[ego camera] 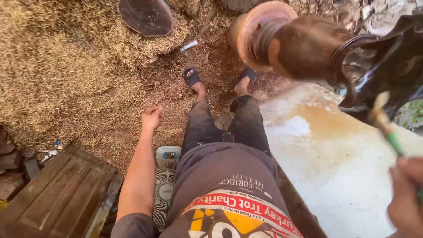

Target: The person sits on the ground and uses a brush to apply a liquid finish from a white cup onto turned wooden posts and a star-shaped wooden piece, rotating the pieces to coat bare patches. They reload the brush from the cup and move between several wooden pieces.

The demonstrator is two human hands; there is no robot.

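- Your right hand (407,194) is at the bottom right corner of the view, close to the camera and blurred; its fingers are closed around a thin brush (387,128) with a green handle.
- The brush rises up and to the left from that hand, and its pale tip is just below the dark round vessel (308,46); I cannot tell if the tip touches it.
- The vessel is above your right hand, near the top of the view. It is brown and glossy, it lies on its side, and its wide pale mouth points to the left.
- Just to the right of the vessel there is a shiny black mass (392,66), and I cannot tell what it is.
- Below the vessel, left of your right hand, a pale slab (335,176) with a yellow-brown stain spreads out.
- Your left hand (152,118) is well apart from the brush, on the far side of your legs. It hangs with the fingers loosely curled and it holds nothing.
- Under that hand the ground is covered by wood shavings (66,66).
- Near your left elbow a small white fan (165,185) lies, and beside it a brown wooden panel (61,198).
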